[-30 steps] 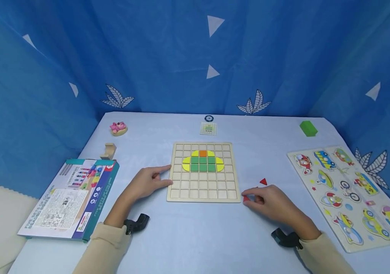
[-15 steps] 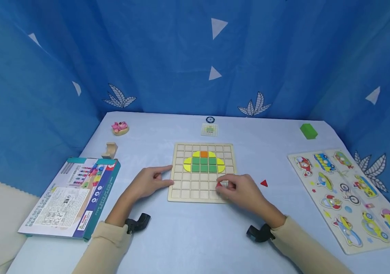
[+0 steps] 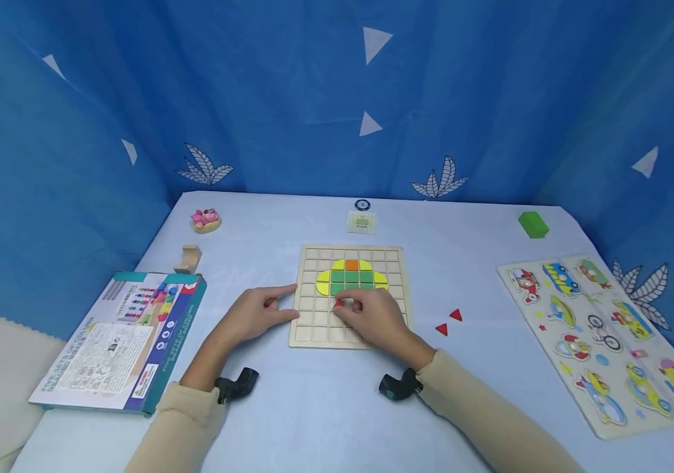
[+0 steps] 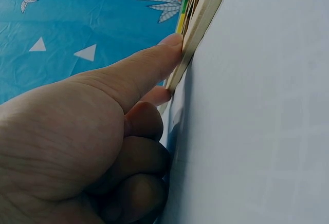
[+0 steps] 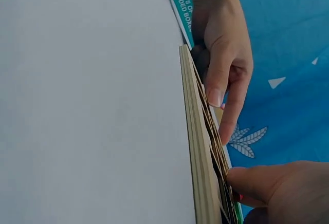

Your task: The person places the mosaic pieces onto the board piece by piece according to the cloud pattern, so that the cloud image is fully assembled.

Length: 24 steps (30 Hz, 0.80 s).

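Observation:
A wooden grid board (image 3: 307, 338) lies mid-table. Set in it are green squares (image 3: 351, 276), an orange square (image 3: 351, 265) and yellow curved tiles (image 3: 322, 284) forming a domed shape. My left hand (image 3: 254, 314) touches the board's left edge with outstretched thumb and forefinger; its other fingers are curled in the left wrist view. Between thumb and forefinger, my right hand (image 3: 375, 316) pinches a red triangle tile (image 3: 339, 303) at the cells just below the green squares. In the right wrist view, only a bit of that red tile (image 5: 240, 197) shows beneath the fingertips.
Two red triangle tiles (image 3: 449, 322) lie right of the board. Behind it are a small pattern card (image 3: 362, 223) and a round disc (image 3: 362, 205). A box (image 3: 112, 348), wooden block (image 3: 188, 259) and pink figurine (image 3: 205, 220) stand left; a vehicle puzzle (image 3: 603, 358) and green block (image 3: 533, 224) right.
My right hand has carried the red triangle tile leftward from beside the board to over its middle. Two red triangles now show fully on the table. My left hand stays at the edge.

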Each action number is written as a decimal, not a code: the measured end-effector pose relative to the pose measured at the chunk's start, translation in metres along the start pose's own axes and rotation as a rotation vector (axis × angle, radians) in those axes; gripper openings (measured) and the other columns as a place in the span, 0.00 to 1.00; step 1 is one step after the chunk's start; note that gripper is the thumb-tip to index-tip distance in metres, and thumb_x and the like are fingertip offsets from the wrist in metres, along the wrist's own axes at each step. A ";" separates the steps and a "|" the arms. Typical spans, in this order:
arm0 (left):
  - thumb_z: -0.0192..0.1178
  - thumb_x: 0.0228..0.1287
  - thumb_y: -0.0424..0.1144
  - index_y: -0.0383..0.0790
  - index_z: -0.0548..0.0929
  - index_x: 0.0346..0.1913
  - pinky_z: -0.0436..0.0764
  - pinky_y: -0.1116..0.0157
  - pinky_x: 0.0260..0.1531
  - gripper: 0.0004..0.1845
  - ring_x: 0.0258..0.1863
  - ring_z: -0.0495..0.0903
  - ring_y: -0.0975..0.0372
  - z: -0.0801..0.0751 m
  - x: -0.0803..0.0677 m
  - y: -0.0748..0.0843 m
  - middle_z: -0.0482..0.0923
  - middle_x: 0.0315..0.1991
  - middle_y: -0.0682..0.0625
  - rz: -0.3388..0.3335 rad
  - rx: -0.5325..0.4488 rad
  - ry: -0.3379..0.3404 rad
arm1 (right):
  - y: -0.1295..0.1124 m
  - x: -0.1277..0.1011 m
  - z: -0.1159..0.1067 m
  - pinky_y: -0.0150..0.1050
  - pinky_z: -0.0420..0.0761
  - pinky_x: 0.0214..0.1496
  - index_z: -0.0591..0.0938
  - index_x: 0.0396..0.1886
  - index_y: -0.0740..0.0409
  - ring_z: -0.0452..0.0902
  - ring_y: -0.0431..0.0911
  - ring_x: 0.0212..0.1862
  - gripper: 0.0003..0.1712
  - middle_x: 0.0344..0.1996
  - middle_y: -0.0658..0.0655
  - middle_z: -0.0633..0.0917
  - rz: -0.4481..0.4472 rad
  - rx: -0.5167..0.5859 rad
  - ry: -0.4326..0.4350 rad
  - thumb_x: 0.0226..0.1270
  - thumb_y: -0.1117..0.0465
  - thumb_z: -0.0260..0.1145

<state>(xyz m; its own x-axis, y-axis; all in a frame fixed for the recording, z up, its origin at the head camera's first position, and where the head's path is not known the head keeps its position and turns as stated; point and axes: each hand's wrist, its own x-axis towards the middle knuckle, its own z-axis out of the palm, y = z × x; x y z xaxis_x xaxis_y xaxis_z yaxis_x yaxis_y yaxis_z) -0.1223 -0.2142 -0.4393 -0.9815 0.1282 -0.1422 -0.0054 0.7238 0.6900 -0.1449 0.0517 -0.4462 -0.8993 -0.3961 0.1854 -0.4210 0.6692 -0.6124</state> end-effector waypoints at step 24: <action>0.74 0.60 0.53 0.51 0.80 0.69 0.62 0.64 0.21 0.33 0.18 0.66 0.60 -0.001 -0.002 0.001 0.68 0.17 0.52 -0.015 -0.008 0.002 | 0.023 -0.033 -0.046 0.34 0.62 0.21 0.91 0.48 0.46 0.63 0.38 0.17 0.12 0.11 0.43 0.67 -0.004 0.040 -0.054 0.65 0.55 0.75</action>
<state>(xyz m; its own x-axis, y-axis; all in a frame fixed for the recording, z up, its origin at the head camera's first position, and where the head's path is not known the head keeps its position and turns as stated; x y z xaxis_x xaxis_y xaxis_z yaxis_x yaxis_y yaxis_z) -0.1206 -0.2142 -0.4380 -0.9816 0.1163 -0.1514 -0.0217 0.7200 0.6936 -0.1307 0.1090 -0.4311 -0.8896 -0.4325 0.1471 -0.4184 0.6423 -0.6422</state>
